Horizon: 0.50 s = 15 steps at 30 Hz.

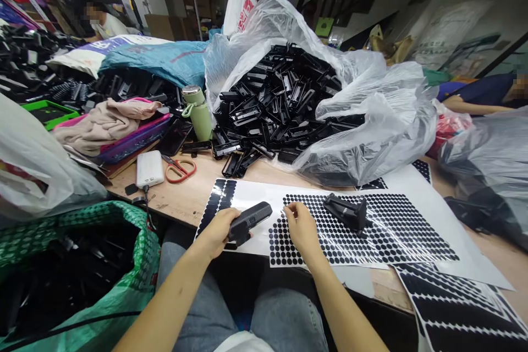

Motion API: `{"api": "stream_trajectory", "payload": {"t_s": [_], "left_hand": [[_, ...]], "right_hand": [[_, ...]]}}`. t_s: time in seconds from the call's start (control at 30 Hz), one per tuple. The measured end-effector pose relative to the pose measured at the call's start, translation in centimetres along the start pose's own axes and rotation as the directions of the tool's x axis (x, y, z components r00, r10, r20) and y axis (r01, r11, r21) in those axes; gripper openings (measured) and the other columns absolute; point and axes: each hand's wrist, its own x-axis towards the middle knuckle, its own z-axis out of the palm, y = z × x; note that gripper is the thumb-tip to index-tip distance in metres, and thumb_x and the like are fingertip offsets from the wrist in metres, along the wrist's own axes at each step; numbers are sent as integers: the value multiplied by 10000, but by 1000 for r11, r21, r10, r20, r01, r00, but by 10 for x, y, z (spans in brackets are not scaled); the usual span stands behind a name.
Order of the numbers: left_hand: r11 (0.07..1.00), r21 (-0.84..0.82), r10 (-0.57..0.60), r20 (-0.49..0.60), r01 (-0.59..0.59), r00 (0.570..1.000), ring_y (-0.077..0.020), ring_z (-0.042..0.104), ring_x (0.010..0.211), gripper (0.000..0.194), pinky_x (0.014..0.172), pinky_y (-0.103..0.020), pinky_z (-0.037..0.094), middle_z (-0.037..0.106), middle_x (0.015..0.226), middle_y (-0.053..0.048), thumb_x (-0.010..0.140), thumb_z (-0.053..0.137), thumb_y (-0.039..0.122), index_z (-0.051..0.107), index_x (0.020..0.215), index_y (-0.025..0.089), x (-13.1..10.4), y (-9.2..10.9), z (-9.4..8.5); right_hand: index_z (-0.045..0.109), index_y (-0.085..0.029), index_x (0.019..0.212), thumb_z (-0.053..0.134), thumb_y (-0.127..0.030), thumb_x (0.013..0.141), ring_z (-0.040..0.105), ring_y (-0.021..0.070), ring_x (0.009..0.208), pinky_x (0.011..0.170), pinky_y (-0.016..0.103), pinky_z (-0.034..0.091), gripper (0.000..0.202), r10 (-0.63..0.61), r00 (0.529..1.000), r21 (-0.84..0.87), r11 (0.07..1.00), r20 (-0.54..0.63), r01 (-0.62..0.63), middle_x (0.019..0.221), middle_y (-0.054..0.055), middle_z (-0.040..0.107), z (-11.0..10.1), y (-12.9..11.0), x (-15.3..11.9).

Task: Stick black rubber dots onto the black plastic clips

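Observation:
My left hand [218,231] is wrapped round a black plastic part [253,217], held above the left part of a white sheet. To its right, my right hand [303,228] is closed, thumb and fingertips together, over a sheet of black round stickers [388,225]. Whatever is between those fingertips is too small to make out. Another black plastic part [346,212] lies on the sticker sheet, right of my right hand. Behind both hands, a large clear plastic bag [367,143] lies open with a heap of black parts [284,93] spilling onto the table.
Red-handled scissors [180,170], a white power bank [149,169] and a green bottle [198,113] stand or lie at the left. A green sack [144,264] of black parts is at the lower left. More sticker sheets [466,308] hang over the right edge. Two people are in the background.

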Motion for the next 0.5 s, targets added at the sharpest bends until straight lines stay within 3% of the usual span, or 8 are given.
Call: {"api": "stream_trajectory", "payload": {"t_s": [0.1, 0.23, 0.4, 0.5], "left_hand": [[999, -29, -43, -15, 42, 999, -220, 658, 547, 122, 409, -233, 453, 670, 672, -79, 733, 501, 239, 543, 721, 126, 1, 5, -7], [997, -26, -77, -15, 77, 997, -220, 661, 542, 154, 389, -215, 446, 685, 689, -113, 762, 466, 209, 573, 760, 98, 1, 11, -10], [989, -53, -135, 18, 136, 991, -223, 666, 559, 186, 451, -237, 491, 690, 695, -143, 752, 473, 194, 600, 793, 65, 3, 14, -12], [983, -51, -171, 57, 174, 984, -240, 668, 575, 191, 437, -249, 488, 690, 710, -149, 741, 475, 202, 601, 792, 67, 5, 13, -11]], "right_hand": [[541, -182, 797, 423, -204, 812, 533, 211, 824, 745, 321, 384, 121, -31, 993, -199, 979, 117, 54, 901, 94, 572, 6, 9, 18], [544, -166, 752, 452, -165, 775, 539, 229, 790, 711, 334, 378, 95, -3, 990, -240, 970, 143, 38, 883, 126, 565, 14, 16, 28], [498, -187, 658, 458, -197, 783, 540, 201, 720, 676, 313, 385, 132, 13, 983, -208, 978, 181, 25, 756, 80, 573, 1, 10, 27], [494, -203, 719, 418, -287, 830, 539, 176, 734, 675, 292, 402, 159, -46, 974, -8, 999, 224, 49, 771, 40, 575, -10, -14, 12]]}}
